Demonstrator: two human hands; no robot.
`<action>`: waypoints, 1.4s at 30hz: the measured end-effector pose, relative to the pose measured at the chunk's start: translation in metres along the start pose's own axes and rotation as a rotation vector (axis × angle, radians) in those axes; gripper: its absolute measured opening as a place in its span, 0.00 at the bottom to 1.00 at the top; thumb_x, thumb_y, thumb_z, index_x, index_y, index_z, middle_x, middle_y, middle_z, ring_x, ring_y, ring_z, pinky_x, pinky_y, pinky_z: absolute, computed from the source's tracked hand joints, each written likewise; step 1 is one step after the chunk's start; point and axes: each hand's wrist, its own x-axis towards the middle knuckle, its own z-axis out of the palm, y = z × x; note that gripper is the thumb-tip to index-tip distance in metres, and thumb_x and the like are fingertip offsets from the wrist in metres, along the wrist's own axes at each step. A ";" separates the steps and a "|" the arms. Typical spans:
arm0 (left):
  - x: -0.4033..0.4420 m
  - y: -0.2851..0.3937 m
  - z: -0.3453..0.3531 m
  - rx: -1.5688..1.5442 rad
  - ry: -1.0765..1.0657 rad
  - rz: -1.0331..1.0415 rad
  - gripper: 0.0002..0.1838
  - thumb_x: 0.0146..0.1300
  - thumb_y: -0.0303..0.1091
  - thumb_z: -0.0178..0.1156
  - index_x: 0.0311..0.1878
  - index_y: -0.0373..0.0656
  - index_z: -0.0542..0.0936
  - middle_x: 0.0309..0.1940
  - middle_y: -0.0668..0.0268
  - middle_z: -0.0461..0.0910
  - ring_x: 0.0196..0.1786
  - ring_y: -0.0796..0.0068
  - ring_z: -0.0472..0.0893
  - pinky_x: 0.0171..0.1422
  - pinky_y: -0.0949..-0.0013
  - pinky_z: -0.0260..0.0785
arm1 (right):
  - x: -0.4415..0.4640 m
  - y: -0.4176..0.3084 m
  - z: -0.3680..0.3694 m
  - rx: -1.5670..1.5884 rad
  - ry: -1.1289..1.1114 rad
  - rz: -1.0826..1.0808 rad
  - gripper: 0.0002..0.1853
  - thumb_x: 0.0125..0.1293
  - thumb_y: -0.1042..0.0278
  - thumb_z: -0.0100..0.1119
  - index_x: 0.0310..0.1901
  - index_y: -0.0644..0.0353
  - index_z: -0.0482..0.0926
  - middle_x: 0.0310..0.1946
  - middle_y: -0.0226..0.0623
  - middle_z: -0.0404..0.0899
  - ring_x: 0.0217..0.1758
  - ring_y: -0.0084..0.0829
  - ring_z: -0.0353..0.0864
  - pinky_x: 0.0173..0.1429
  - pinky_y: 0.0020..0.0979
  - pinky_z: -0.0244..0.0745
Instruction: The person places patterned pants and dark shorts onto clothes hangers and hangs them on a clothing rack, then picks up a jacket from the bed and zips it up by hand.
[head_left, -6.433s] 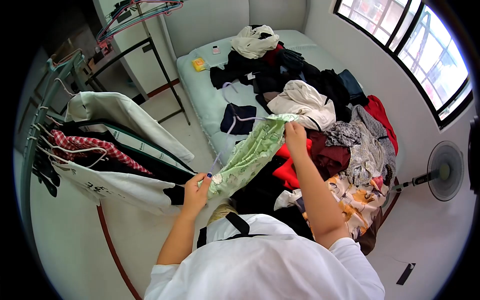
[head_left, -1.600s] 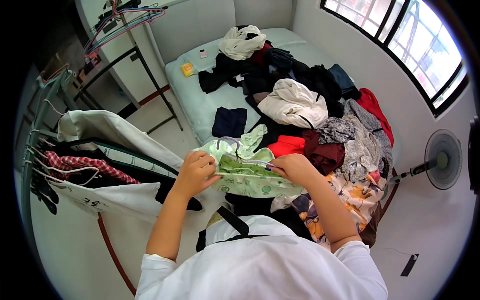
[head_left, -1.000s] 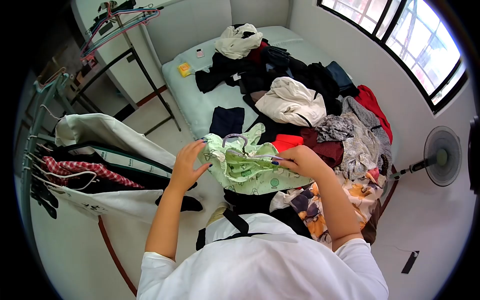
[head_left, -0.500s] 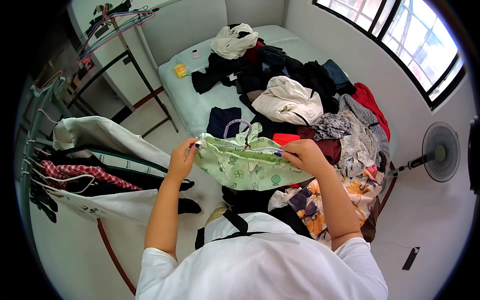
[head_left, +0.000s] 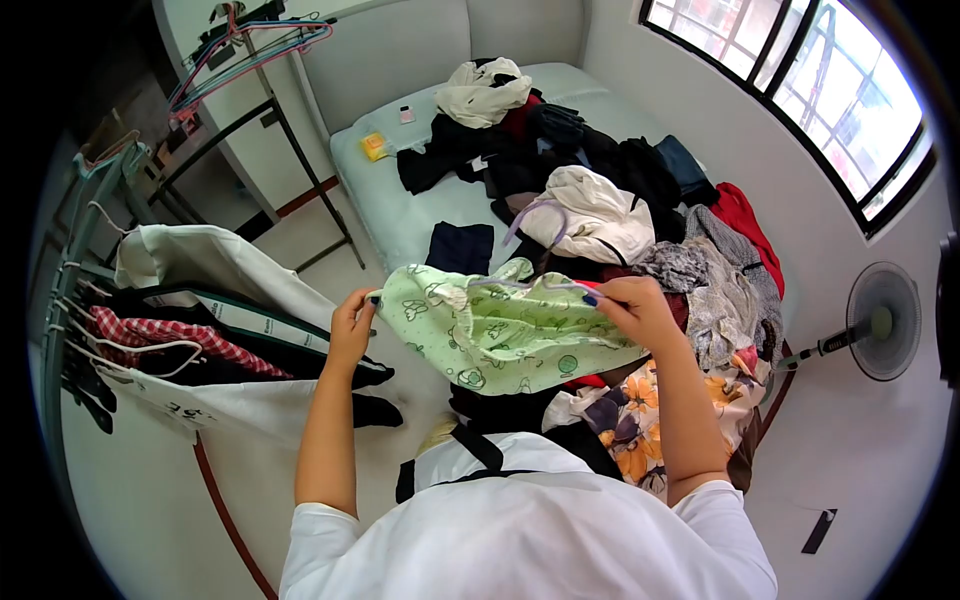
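A light green patterned garment [head_left: 510,335] is spread between my two hands in front of my body. My left hand [head_left: 352,325] pinches its left edge. On the right, my right hand [head_left: 632,308] is closed on the garment's upper edge and the end of a pale purple hanger [head_left: 540,212]. The hanger's hook stands up above the garment, over the cream garment on the bed, and part of the hanger lies inside the green cloth. A folded navy cloth [head_left: 460,247] lies on the bed just beyond the green garment.
A bed [head_left: 385,200] bears a heap of clothes, with a cream garment [head_left: 590,215] and a floral cloth [head_left: 635,410]. A clothes rack [head_left: 75,235] with hung garments stands at the left, a second rack [head_left: 290,140] behind it. A fan [head_left: 885,320] is at the right.
The green garment has been pulled wider and its left side raised. The hanger's hook has moved right and up. Both hands still hold on, my left hand slightly further left and lower.
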 end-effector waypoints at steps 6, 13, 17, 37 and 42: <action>-0.011 0.012 -0.004 0.196 0.120 0.281 0.11 0.64 0.29 0.49 0.44 0.34 0.76 0.30 0.62 0.79 0.29 0.77 0.74 0.33 0.75 0.67 | 0.000 0.007 -0.008 -0.006 0.077 0.033 0.06 0.52 0.74 0.57 0.32 0.66 0.79 0.20 0.40 0.75 0.21 0.33 0.74 0.28 0.27 0.67; -0.025 0.022 0.001 0.227 0.158 0.317 0.10 0.64 0.28 0.48 0.44 0.35 0.75 0.26 0.60 0.77 0.25 0.74 0.73 0.31 0.74 0.66 | -0.006 0.008 -0.008 0.022 0.068 0.043 0.06 0.52 0.74 0.58 0.32 0.66 0.79 0.19 0.39 0.75 0.20 0.31 0.73 0.27 0.26 0.66; -0.029 0.003 0.000 0.271 0.167 0.357 0.08 0.62 0.26 0.49 0.41 0.35 0.75 0.26 0.59 0.77 0.25 0.71 0.75 0.33 0.73 0.67 | -0.008 0.007 -0.008 0.034 0.102 0.026 0.06 0.51 0.75 0.57 0.31 0.69 0.78 0.17 0.38 0.73 0.18 0.28 0.71 0.24 0.26 0.63; -0.033 0.065 0.015 0.418 0.376 0.298 0.18 0.53 0.31 0.57 0.48 0.37 0.72 0.45 0.56 0.74 0.50 0.57 0.71 0.57 0.64 0.60 | -0.005 0.005 -0.001 0.074 -0.001 0.044 0.08 0.54 0.72 0.58 0.34 0.67 0.79 0.23 0.42 0.77 0.23 0.31 0.76 0.29 0.26 0.69; -0.028 0.131 0.028 0.693 -0.001 0.551 0.24 0.49 0.41 0.63 0.46 0.38 0.73 0.41 0.58 0.75 0.47 0.57 0.73 0.54 0.63 0.62 | 0.006 -0.005 0.017 0.009 -0.019 -0.124 0.08 0.53 0.68 0.59 0.31 0.63 0.79 0.20 0.40 0.75 0.23 0.38 0.75 0.28 0.32 0.68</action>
